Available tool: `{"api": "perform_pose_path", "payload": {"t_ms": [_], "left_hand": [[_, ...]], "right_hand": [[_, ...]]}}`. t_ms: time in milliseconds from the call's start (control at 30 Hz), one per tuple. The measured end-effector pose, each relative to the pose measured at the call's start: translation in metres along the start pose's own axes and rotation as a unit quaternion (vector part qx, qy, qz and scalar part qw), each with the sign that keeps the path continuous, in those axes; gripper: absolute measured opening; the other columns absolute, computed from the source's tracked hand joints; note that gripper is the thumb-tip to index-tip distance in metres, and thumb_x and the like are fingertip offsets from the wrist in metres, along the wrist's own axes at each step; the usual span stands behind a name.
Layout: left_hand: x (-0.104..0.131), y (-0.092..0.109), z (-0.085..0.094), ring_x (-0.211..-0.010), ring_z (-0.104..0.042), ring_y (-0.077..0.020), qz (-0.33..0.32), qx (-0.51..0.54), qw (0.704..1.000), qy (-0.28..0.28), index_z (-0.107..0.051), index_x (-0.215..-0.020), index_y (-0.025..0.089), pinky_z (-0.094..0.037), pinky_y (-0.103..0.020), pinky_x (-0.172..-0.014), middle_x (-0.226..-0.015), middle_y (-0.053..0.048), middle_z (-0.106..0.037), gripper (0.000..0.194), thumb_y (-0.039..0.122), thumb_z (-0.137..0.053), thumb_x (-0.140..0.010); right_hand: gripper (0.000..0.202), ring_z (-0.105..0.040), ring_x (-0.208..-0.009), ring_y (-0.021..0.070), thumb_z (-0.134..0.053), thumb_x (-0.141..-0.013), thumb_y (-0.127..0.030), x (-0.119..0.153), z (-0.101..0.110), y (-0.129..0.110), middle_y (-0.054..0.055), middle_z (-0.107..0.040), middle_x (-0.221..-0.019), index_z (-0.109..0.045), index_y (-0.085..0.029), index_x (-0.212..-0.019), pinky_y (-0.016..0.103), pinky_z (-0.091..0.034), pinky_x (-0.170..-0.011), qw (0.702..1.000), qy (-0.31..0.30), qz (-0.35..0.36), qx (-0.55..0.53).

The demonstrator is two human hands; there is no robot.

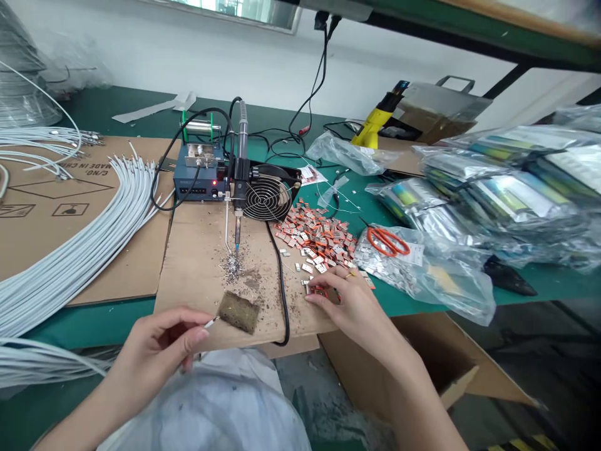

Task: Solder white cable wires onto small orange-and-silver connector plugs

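Between the thumb and fingers of my left hand (pixel 164 341) is a white cable (pixel 209 324), its stripped tip pointing at a brown sponge (pixel 239 312). My right hand (pixel 345 294) is closed at the near edge of a heap of small orange-and-silver connector pieces (pixel 323 235). Its thumb and forefinger pinch one small metal connector piece (pixel 306 285). Above the sponge, a soldering iron (pixel 241 169) is held tip down in a stand, over a mound of solder scraps (pixel 231 268).
Behind the iron stand a blue soldering station (pixel 200 181) and a black fan (pixel 267 197). A black cord (pixel 282 282) crosses the cardboard. Orange scissors (pixel 387 241) lie on a bag of small parts (pixel 389 266). White cables (pixel 89 250) lie bundled at left; silver packets (pixel 502 194) pile up at right.
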State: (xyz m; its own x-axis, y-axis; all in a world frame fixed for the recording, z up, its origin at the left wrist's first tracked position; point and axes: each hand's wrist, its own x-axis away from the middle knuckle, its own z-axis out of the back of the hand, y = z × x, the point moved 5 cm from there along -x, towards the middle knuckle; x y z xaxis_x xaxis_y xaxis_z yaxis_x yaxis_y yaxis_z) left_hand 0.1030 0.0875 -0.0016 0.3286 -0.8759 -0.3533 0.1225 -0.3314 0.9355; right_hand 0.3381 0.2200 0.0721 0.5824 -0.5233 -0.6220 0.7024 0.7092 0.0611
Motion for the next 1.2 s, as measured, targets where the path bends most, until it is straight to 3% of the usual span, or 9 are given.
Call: {"api": "perform_pose_path", "payload": {"t_ms": [133,267,400,500,600,700,767,967,1200], "left_hand": [[-0.026,0.012,0.008,-0.042,-0.046,-0.0064,-0.049,-0.096,0.992,-0.068,-0.066,-0.084,0.016,-0.035,-0.015,-0.039,-0.056,0.003,-0.055,0.019,0.032,-0.059,-0.077],[-0.06,0.015,0.008,-0.038,-0.044,-0.0073,0.018,-0.166,0.976,-0.138,-0.061,-0.094,0.013,-0.034,-0.014,-0.036,-0.044,0.005,-0.048,0.026,0.034,-0.053,-0.082],[-0.09,0.023,-0.007,-0.036,-0.042,-0.0057,0.031,-0.134,0.971,-0.196,-0.058,-0.089,0.01,-0.033,-0.013,-0.033,-0.049,0.005,-0.049,0.024,0.032,-0.054,-0.08],[-0.101,0.024,-0.016,-0.036,-0.041,-0.0043,0.036,-0.089,0.97,-0.225,-0.058,-0.083,0.009,-0.037,-0.014,-0.035,-0.05,0.005,-0.048,0.019,0.027,-0.054,-0.08],[-0.103,0.021,-0.015,-0.04,-0.046,-0.0048,0.057,-0.042,0.972,-0.226,-0.06,-0.086,0.008,-0.041,-0.014,-0.037,-0.059,0.003,-0.053,0.02,0.026,-0.056,-0.079],[-0.102,0.018,-0.011,-0.044,-0.05,-0.0049,0.074,0.0,0.974,-0.216,-0.061,-0.095,0.008,-0.042,-0.014,-0.037,-0.066,0.001,-0.056,0.023,0.024,-0.057,-0.079],[-0.101,0.017,-0.012,-0.042,-0.05,-0.0045,0.076,0.008,0.973,-0.219,-0.062,-0.094,0.008,-0.043,-0.014,-0.037,-0.066,0.001,-0.057,0.021,0.022,-0.056,-0.079],[-0.099,0.022,-0.019,-0.036,-0.046,-0.0036,0.082,0.005,0.971,-0.223,-0.061,-0.074,0.008,-0.04,-0.01,-0.034,-0.048,0.004,-0.052,0.015,0.015,-0.052,-0.082],[-0.1,0.024,-0.02,-0.035,-0.046,-0.0036,0.085,0.011,0.971,-0.222,-0.061,-0.07,0.009,-0.039,-0.01,-0.034,-0.048,0.003,-0.053,0.016,0.016,-0.052,-0.081]], "right_hand": [[0.004,-0.054,-0.07,0.0221,-0.061,-0.077,-0.018,0.003,0.0,-0.002,0.004,-0.061,-0.072,-0.059,-0.018,-0.074,0.035,-0.041,-0.065,0.999,0.017,0.018,-0.043],[0.013,-0.056,-0.061,0.0183,-0.056,-0.081,-0.022,-0.001,0.002,-0.007,0.004,-0.063,-0.071,-0.063,-0.019,-0.091,0.029,-0.043,-0.055,0.988,0.021,0.018,-0.155],[0.011,-0.061,-0.066,0.0179,-0.056,-0.082,-0.025,-0.022,-0.003,-0.032,0.005,-0.067,-0.076,-0.067,-0.02,-0.083,0.029,-0.048,-0.06,0.95,-0.037,0.026,-0.309],[0.009,-0.061,-0.063,0.0156,-0.06,-0.08,-0.025,-0.044,-0.016,-0.052,0.004,-0.067,-0.072,-0.066,-0.018,-0.081,0.026,-0.049,-0.056,0.899,-0.085,-0.004,-0.429],[0.015,-0.059,-0.055,0.0108,-0.068,-0.072,-0.026,-0.064,-0.037,-0.062,0.002,-0.064,-0.066,-0.064,-0.015,-0.082,0.022,-0.051,-0.051,0.818,-0.134,-0.088,-0.553],[0.029,-0.062,-0.054,0.0095,-0.076,-0.062,-0.03,-0.073,-0.055,-0.066,0.003,-0.067,-0.068,-0.063,-0.012,-0.082,0.021,-0.053,-0.054,0.745,-0.178,-0.158,-0.624],[0.034,-0.063,-0.054,0.0089,-0.079,-0.059,-0.034,-0.075,-0.062,-0.068,0.003,-0.068,-0.068,-0.064,-0.012,-0.08,0.019,-0.053,-0.054,0.716,-0.191,-0.176,-0.648],[0.029,-0.062,-0.053,0.0075,-0.08,-0.059,-0.034,-0.073,-0.06,-0.07,0.003,-0.068,-0.066,-0.066,-0.014,-0.075,0.015,-0.053,-0.053,0.698,-0.184,-0.175,-0.67],[0.028,-0.061,-0.053,0.0089,-0.08,-0.059,-0.034,-0.073,-0.059,-0.069,0.004,-0.068,-0.065,-0.066,-0.014,-0.073,0.018,-0.053,-0.053,0.7,-0.17,-0.179,-0.67]]}}
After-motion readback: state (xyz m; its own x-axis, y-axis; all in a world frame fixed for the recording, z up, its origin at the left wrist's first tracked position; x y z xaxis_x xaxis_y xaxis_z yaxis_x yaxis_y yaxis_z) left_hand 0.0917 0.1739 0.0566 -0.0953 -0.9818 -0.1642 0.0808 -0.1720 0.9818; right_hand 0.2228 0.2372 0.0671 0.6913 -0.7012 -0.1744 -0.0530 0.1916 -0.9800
